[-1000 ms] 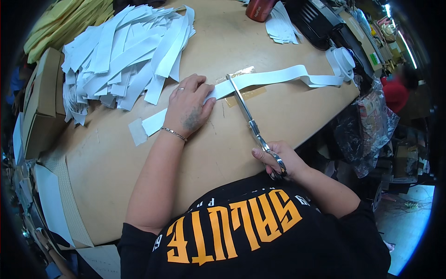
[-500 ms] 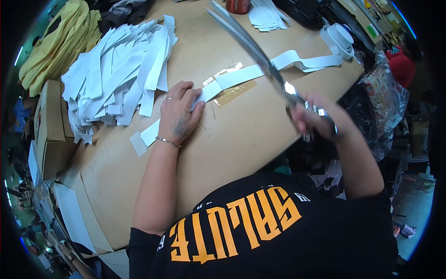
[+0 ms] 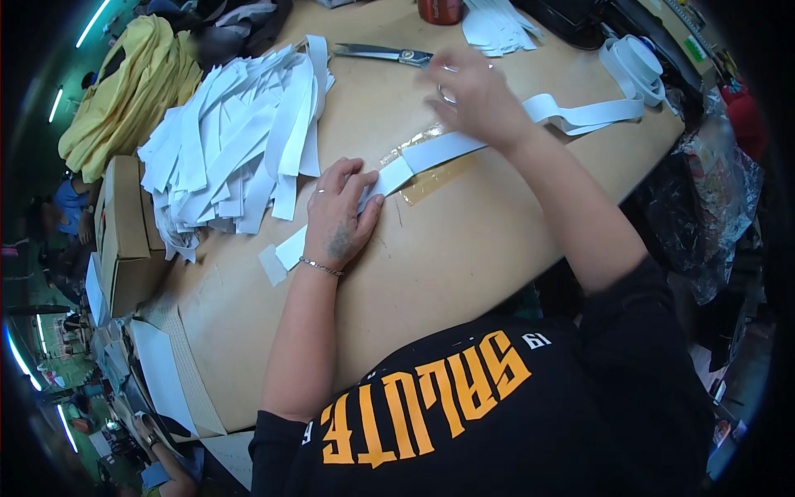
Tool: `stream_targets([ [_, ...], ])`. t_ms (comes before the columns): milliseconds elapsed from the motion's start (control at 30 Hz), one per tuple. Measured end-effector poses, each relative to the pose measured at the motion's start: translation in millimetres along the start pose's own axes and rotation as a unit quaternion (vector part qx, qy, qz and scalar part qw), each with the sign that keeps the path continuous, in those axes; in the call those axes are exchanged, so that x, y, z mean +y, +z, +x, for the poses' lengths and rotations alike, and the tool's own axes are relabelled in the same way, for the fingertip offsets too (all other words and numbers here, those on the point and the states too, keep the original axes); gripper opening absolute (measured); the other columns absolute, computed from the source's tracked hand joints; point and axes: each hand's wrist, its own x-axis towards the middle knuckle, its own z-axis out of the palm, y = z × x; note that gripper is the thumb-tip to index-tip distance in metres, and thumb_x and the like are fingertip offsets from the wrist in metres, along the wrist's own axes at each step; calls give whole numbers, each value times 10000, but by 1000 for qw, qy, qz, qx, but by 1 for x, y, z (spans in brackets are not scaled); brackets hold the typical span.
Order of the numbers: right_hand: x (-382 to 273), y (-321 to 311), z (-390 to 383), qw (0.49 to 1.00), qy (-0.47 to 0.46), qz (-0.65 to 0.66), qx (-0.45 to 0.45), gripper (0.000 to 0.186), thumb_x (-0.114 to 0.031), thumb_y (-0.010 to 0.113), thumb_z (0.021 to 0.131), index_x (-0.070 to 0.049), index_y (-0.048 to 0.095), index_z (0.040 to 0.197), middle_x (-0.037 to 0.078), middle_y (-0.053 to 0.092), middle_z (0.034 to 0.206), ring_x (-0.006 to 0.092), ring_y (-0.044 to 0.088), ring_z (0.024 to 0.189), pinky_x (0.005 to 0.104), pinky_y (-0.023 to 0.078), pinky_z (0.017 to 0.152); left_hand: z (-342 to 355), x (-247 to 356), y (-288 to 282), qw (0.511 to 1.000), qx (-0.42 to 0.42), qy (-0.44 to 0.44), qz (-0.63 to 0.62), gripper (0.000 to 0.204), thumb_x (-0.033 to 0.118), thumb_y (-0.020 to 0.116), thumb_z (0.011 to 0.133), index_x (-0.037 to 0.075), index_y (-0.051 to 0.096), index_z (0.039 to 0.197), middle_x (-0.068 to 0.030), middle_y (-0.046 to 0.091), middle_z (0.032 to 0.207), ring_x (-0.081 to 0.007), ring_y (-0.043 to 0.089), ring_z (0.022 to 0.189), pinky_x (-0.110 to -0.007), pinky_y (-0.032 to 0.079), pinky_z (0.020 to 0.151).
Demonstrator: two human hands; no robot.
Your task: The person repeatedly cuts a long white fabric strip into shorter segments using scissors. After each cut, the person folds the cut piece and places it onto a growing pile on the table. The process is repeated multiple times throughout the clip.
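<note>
My left hand (image 3: 341, 217) lies on the table, its fingers stretched over a white fabric band (image 3: 447, 147) and pressing it down. One end of the band sticks out behind that hand, and a seam or cut edge shows across it just ahead of the fingers. Clear brownish tape (image 3: 431, 182) sits on the tabletop under the band. Farther up, my right hand (image 3: 476, 98) is over the handles of large scissors (image 3: 373, 52), whose blades lie nearly closed and point left. Motion smears its fingers, so whether they still grip the handles cannot be told.
A heap of cut white strips (image 3: 240, 141) covers the left of the table (image 3: 414, 273). A cardboard box (image 3: 128, 236) and yellow cloth (image 3: 132, 91) flank it. The band runs to a coil (image 3: 636, 70) at the right edge. A red can (image 3: 440, 10) and more strips (image 3: 497, 25) stand at the back.
My right hand has swung the scissors from the raised right side leftward and down to the far part of the table. My left hand stays on the band. The whole view has shifted slightly.
</note>
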Motion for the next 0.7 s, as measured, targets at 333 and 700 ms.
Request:
stream_targets([
  [333, -23, 5, -41, 993, -79, 81, -18, 145, -144, 642, 720, -184, 700, 847, 33, 547, 922, 230, 514, 937, 374, 458, 716, -1, 4, 1, 992, -67, 14, 109, 423, 171, 573, 831, 396, 602, 1188, -60, 463, 1335, -320, 393, 1265, -457, 324, 1007],
  [700, -47, 13, -38, 972, 34, 164, -163, 263, -208, 673, 764, -119, 656, 1010, 85, 548, 1052, 293, 483, 1040, 417, 439, 858, -1, 2, 2, 997, -36, 4, 73, 449, 187, 587, 831, 331, 551, 1254, -61, 473, 1318, -291, 422, 1240, -459, 340, 995],
])
